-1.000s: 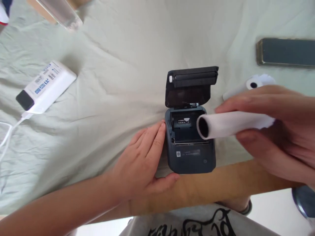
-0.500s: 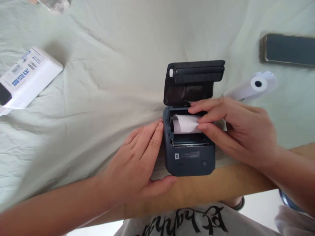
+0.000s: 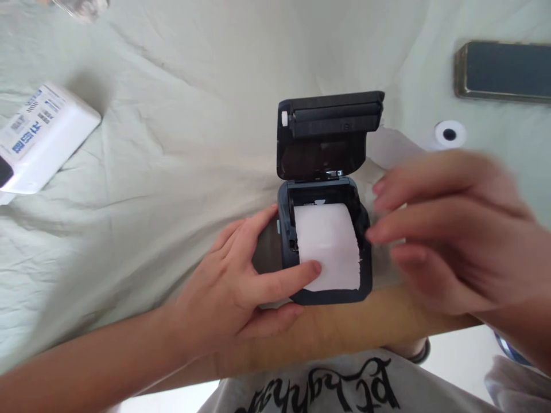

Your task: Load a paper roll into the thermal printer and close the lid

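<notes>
A small dark portable printer (image 3: 365,281) sits at the table's front edge with its black lid (image 3: 322,156) tipped up. White paper (image 3: 330,241) spreads out of its compartment over the front panel, its torn end towards me. My left hand (image 3: 241,287) lies at the printer's left side, fingers spread. Its index fingertip presses on the paper, and the thumb rests by the front left corner. To the right of the printer my right hand (image 3: 447,229) hovers, blurred, with its fingers apart and nothing visible in them. The inside of the roll bay is mostly covered by the paper.
Behind my right hand lies another white paper roll (image 3: 461,133), partly unrolled. A dark phone (image 3: 508,71) is at the far right. On the left rests a white device with a printed label (image 3: 51,137). A wrinkled pale cloth (image 3: 185,115) covers the table, whose wooden edge (image 3: 387,315) shows in front.
The paper now extends forward over the printer's front, and my right hand has let go and moved right. My left index finger has come onto the paper. The view has shifted slightly.
</notes>
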Tool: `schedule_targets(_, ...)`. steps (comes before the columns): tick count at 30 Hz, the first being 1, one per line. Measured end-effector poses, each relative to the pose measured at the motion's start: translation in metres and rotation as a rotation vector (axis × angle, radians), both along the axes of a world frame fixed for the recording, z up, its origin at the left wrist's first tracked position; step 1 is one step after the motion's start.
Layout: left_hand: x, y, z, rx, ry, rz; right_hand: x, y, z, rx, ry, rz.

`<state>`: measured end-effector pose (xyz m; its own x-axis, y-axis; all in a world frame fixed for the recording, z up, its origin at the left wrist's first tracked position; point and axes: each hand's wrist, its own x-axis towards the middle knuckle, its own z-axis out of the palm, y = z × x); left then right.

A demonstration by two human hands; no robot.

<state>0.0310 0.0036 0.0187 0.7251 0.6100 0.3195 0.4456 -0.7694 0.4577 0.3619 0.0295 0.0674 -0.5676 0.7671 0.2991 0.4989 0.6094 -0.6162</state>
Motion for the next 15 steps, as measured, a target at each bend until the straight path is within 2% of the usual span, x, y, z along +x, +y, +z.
schedule_targets(6, -0.003, 0.001, 0.001, -0.027, 0.011, -0.021, -0.008, 0.011, -0.008, -0.094, 0.114, -0.209)
schedule_targets(10, -0.002, 0.001, 0.0, -0.022, -0.013, -0.014, -0.008, 0.01, -0.015, 0.11, 0.367, -0.309)
schedule_targets(12, -0.002, 0.0, 0.0, -0.04, -0.013, -0.004, -0.012, 0.007, -0.018, 0.103, 0.369, -0.295)
schedule_targets(15, -0.003, 0.002, 0.001, -0.031, -0.008, 0.004, -0.018, 0.004, -0.021, -0.036, 0.238, -0.187)
